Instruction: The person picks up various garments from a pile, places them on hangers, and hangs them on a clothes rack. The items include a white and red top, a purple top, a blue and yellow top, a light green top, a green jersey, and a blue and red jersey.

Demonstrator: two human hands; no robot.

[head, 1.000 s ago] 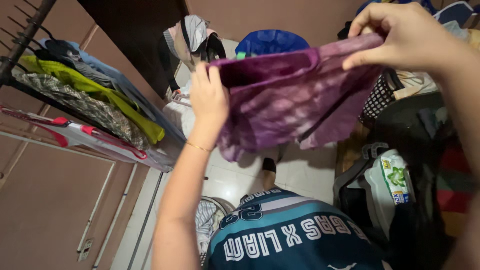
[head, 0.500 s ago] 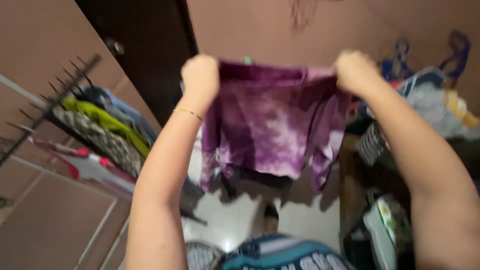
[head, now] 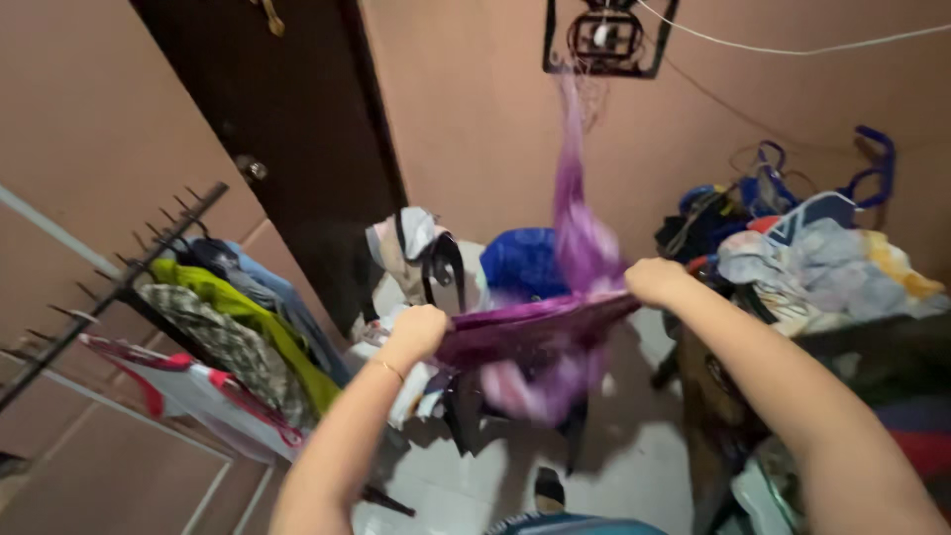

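The purple garment (head: 540, 327), held up high 0.5 s ago, is now being snapped downward; part is being flung upward, blurred. It is being gripped by the clenched left hand (head: 416, 332) and right hand (head: 654, 282); creases are likely being shaken out.

A single head-worn camera looks forward and slightly down from the person's own standpoint, facing the dark brown door (head: 287, 149). Both forearms reach in from the bottom edge, close to the lens. Left of the door the clothes rack (head: 149, 287) recedes; right, a laundry pile (head: 832, 263).
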